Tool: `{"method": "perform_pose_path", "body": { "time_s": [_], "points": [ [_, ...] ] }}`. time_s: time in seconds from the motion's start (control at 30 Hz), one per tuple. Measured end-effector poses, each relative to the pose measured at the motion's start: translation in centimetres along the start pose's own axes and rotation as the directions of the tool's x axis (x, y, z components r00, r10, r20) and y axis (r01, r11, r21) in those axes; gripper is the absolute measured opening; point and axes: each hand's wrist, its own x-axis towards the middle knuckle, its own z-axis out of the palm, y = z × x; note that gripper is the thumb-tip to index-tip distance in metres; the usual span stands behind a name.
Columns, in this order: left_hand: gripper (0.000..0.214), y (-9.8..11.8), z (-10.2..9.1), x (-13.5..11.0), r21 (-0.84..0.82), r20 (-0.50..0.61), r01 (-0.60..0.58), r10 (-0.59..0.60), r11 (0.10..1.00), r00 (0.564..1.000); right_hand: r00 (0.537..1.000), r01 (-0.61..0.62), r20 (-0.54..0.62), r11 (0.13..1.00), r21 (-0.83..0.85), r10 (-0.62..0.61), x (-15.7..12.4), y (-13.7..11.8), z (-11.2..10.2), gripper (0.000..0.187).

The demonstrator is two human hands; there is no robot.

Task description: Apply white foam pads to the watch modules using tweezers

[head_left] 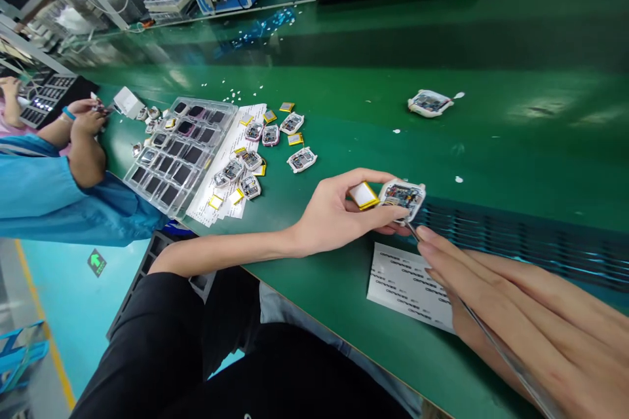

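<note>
Green matting on the workbench (pixel 515 137), glossy and slick. Left hand (pixel 334 213) pinching a small white-cased open module with exposed circuit board (pixel 403 197) between thumb and fingers, just above the bench edge, a flat yellow-wrapped battery cell (pixel 363 195) hanging beside it and seemingly attached. Right hand (pixel 521 314) closed around thin steel tweezers (pixel 486 334), tips meeting the underside of the module.

Risks, as a judgement: tweezer tips slipping on the board and scratching a part or piercing the soft cell; the battery lead tearing if left to dangle; the module dropping from so light a pinch onto the bench.

White printed sheet of small strip labels (pixel 407 285) lying under the right hand, rows of dark lettering too small to read. Same for the long white printed paper (pixel 230 163) under a scatter of more open modules (pixel 301 159). No brand legible anywhere. Clear plastic compartment tray of dark screens (pixel 177 154) well to the left, near a co-worker's blue sleeve (pixel 44 190). One stray module (pixel 429 103) alone, well apart. Green arrow sign on the floor (pixel 97 262).
</note>
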Motion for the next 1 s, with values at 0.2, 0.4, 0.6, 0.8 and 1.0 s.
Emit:
{"method": "perform_pose_path", "body": {
  "time_s": [0.2,0.4,0.6,0.8,1.0],
  "points": [
    [0.037,-0.9,-3.0,3.4,0.495,-0.123,-0.121,0.208,0.860,0.970,0.997,0.046,0.066,0.998,-0.050,-0.043,1.5,-0.2,-1.1,0.066],
    [0.045,0.1,-4.6,4.1,0.972,0.085,-0.190,0.547,0.139,0.833,0.992,0.077,-0.094,0.992,-0.103,-0.086,2.1,-0.7,-0.9,0.069],
    [0.039,0.1,-4.7,4.4,0.968,0.243,-0.203,0.343,-0.149,0.907,0.980,0.106,-0.154,0.985,-0.135,-0.126,2.4,-1.0,-1.7,0.046],
    [0.051,0.1,-4.4,4.4,0.966,0.219,-0.142,0.392,-0.216,0.893,0.964,0.142,-0.197,0.973,-0.183,-0.178,2.3,-1.2,-1.5,0.031],
    [0.030,0.5,-3.5,3.2,0.954,0.255,-0.169,0.376,-0.246,0.891,0.962,0.169,-0.185,0.970,-0.173,-0.200,2.3,-1.4,-1.4,0.033]
  ]
}}
